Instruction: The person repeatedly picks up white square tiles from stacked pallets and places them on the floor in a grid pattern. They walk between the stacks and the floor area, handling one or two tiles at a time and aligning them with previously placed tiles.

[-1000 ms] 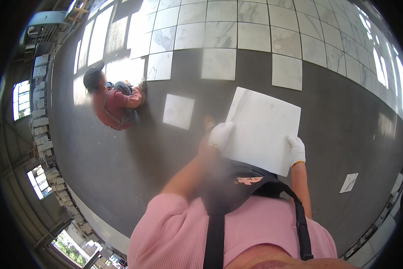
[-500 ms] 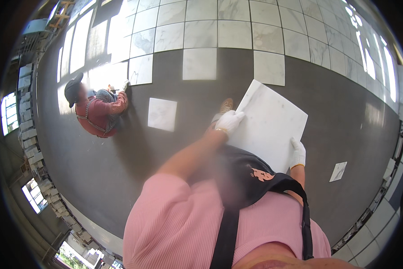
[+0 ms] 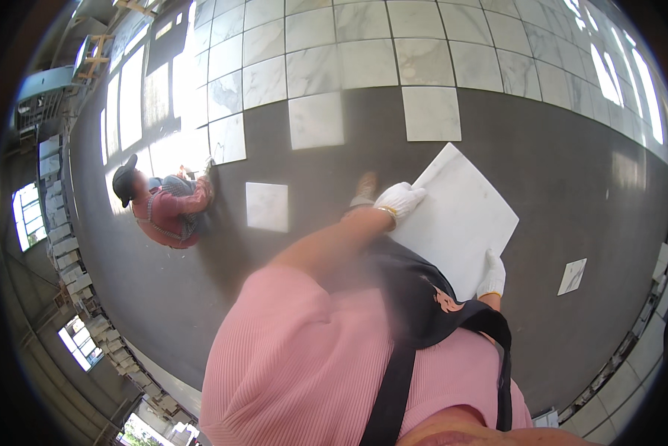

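Observation:
A large white marble-look tile (image 3: 457,215) is held out in front of my body, one corner toward the laid rows. My left hand (image 3: 400,201), in a white knit glove, grips its left edge. On the opposite edge my right hand (image 3: 492,275), gloved the same, is closed with the thumb on the top face. The undersides of both grips are hidden beneath the tile. A dark apron (image 3: 416,290) hangs close against its near edge. Beyond its far corner a single tile (image 3: 432,114) lies against the laid tiles (image 3: 423,63).
At the left a co-worker (image 3: 172,208) in a cap crouches by a tile at the row's edge. One loose tile (image 3: 267,207) lies on the grey floor (image 3: 334,160); a small veined piece (image 3: 572,276) lies at the right. Stacked tiles (image 3: 70,256) line the left wall.
The view has shifted, and the scene sits a little differently in it. Both hands keep their hold on the tile, which has turned slightly and shows its far corner more squarely ahead.

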A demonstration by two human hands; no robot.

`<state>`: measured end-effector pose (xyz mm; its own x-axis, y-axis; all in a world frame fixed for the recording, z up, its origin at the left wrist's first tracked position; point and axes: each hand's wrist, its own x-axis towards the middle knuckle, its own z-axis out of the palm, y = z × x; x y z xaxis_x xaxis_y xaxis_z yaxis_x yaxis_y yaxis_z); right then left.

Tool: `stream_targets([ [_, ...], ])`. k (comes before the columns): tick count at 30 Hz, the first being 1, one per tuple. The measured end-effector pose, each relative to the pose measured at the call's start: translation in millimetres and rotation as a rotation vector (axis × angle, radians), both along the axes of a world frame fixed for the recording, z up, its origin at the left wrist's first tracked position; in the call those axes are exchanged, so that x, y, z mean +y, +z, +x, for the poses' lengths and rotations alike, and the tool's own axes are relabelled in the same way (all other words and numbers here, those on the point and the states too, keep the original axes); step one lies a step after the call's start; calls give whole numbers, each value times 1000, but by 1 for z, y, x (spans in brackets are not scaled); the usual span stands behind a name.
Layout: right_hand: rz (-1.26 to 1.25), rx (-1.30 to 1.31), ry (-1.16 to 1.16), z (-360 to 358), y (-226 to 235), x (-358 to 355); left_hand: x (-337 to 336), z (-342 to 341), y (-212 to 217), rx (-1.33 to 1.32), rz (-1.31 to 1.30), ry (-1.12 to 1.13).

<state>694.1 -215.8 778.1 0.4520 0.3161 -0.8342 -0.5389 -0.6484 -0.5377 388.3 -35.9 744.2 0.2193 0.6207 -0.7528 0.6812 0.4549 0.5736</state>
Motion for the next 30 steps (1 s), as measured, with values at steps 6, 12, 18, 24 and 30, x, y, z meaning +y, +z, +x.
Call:
stream_targets([
  [6,35,-88,-4,113,-15,8,8,122,-6,-42,-160,110],
  [12,6,-115,123,254,8,30,-8,240,-1,-58,10,-21],
  [18,70,-99,151,335,27,74,6,319,23,-95,-54,216],
  [24,-6,-159,281,383,5,136,57,360,34,-72,-180,407],
  [30,-109,-346,420,446,-16,217,123,422,-7,18,-99,262],
])
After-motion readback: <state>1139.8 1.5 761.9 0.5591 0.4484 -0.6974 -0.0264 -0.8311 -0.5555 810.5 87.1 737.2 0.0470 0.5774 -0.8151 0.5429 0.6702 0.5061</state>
